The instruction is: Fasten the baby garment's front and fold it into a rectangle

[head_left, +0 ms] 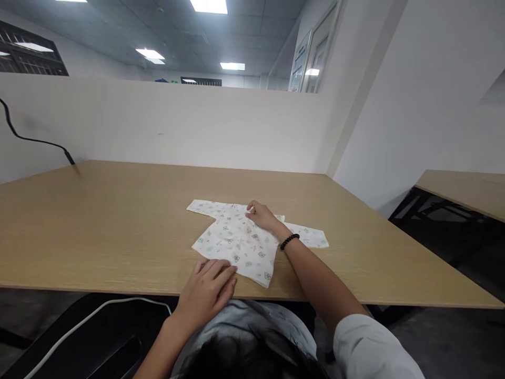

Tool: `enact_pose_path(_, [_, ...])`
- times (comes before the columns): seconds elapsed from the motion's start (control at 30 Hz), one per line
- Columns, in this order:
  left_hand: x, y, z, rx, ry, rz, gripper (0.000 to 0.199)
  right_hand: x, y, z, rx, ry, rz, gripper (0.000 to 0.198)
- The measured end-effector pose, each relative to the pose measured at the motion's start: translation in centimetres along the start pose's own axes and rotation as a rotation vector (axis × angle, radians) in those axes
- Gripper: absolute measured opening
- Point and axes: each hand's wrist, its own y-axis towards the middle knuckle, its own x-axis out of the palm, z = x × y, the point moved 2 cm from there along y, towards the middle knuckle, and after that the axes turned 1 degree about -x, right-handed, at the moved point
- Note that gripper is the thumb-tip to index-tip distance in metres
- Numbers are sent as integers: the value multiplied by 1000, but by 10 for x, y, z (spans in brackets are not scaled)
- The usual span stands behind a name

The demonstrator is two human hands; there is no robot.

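A small white baby shirt [231, 237], printed with little animals and green shapes, lies spread flat on the table with both sleeves out. My left hand [209, 287] rests at the table's front edge, its fingers laid flat on the lower hem and the wood beside it. Across the shirt reaches my right hand [261, 215], a black bead bracelet [290, 241] on its wrist. Its thumb and fingers are bent together at the neckline, pinching the cloth there. That forearm hides part of the shirt's right side.
The wooden table [118, 226] meets a low white partition [197, 129] at the back. A black cable [37, 140] hangs at the far left. Below the front edge, a white cable [90, 316] crosses a black chair [114, 342]. Another table [469, 189] stands to the right.
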Motion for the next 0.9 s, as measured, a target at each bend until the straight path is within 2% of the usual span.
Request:
enact_pose_path(0.2, [-1,1,0,-13,2,1,27,1,3,4,-89,0,30,15])
enact_pose_path(0.5, [-1,3,-1,-11,36,9,25,1,3,13,-68,1,40,12])
enact_pose_path(0.6, [0,3,-2,5,58,36,33,3,3,12,-70,-2,41,14])
enact_pose_path(0.7, [3,2,-2,16,49,10,40,5,3,13,-66,17,58,17])
enact_pose_path(0.9, [5,1,-2,-31,42,-3,35,8,6,13,-79,16,117,17])
